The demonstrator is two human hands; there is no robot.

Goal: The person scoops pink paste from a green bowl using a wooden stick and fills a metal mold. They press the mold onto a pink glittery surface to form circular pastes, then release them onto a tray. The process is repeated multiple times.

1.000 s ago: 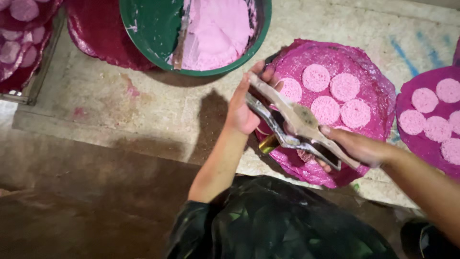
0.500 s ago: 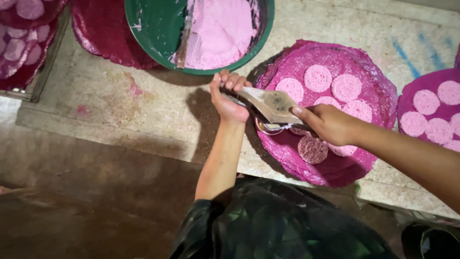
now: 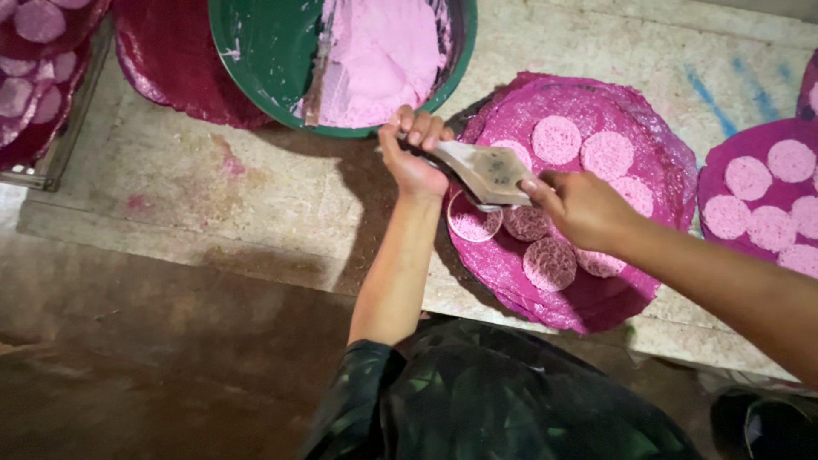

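Head view, looking straight down at a stone bench:

- left hand (image 3: 415, 153), frame centre: fingers curled tight round the near end of a flat metal scraper (image 3: 486, 170), just below the rim of the green basin (image 3: 256, 60).
- right hand (image 3: 579, 209), right of centre: closed on the scraper's other end, thumb and fingertips pinching the blade edge.
- scraper: held level between both hands, over the left edge of the magenta round mat (image 3: 630, 128); blade face smeared and grey. A round metal ring mould (image 3: 474, 220) shows just under it, sitting on the mat with pink paste inside.
- magenta round mat: centre right, carries pink paste discs (image 3: 555, 139), lighter ones at the top, darker ones near the right hand.
- green basin: top centre, pink paste (image 3: 383, 60) heaped on its right half, a stick lying in it.
- second mat with discs (image 3: 758, 204) at the right edge; more discs on a tray (image 3: 34, 51) at upper left.
- dark green sleeve and clothing fill the bottom centre.
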